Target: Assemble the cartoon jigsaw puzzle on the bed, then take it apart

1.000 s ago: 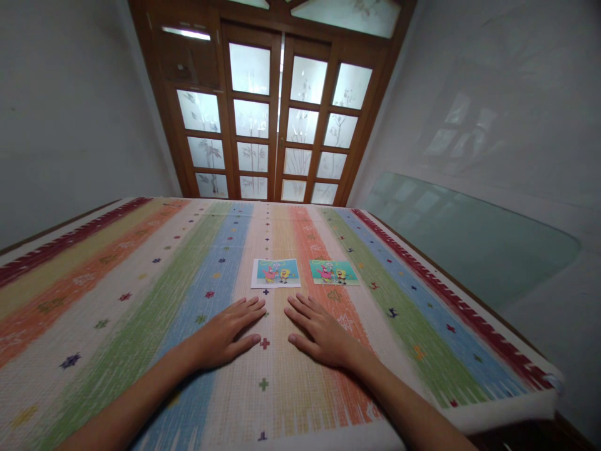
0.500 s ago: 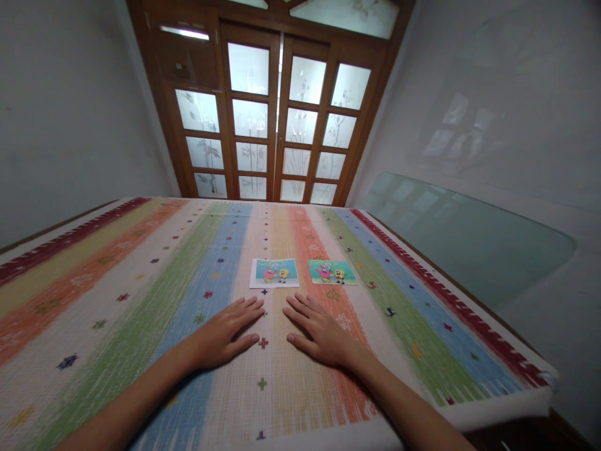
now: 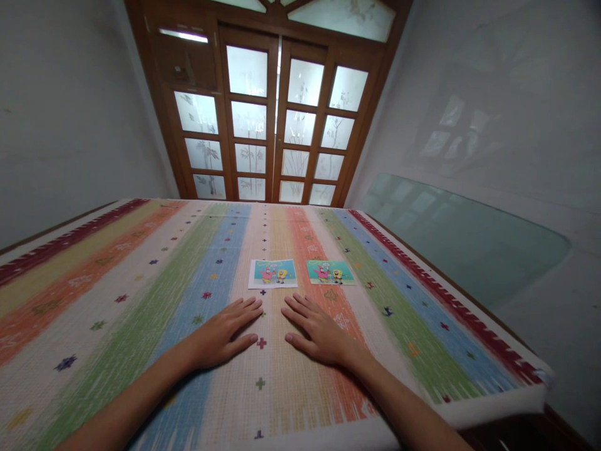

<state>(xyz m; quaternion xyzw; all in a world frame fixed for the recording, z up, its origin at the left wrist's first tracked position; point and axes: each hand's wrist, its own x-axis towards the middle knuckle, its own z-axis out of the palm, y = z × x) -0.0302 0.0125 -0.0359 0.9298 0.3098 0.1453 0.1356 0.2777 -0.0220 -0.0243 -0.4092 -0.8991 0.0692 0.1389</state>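
My left hand (image 3: pixel 227 332) lies palm down on the striped tablecloth (image 3: pixel 277 394), fingers stretched out, holding nothing. Opposite it, my right hand (image 3: pixel 317 330) rests flat in the same way, thumb pointing inward. Just beyond the fingertips lie two small cartoon pictures, side by side with a narrow gap. The left picture (image 3: pixel 273 274) has a white border and a blue background. A greener tint marks the right picture (image 3: pixel 329 273), which has no wide border. Both show a pink figure and a yellow figure. Neither hand touches a picture.
Wooden doors with frosted glass panes (image 3: pixel 248 119) stand beyond the table's far edge. A pale green glass panel (image 3: pixel 464 232) is along the right wall. The cloth hangs over the table's near edge at the lower right.
The whole view has shifted very slightly. Both hands and both pictures keep their places on the cloth.
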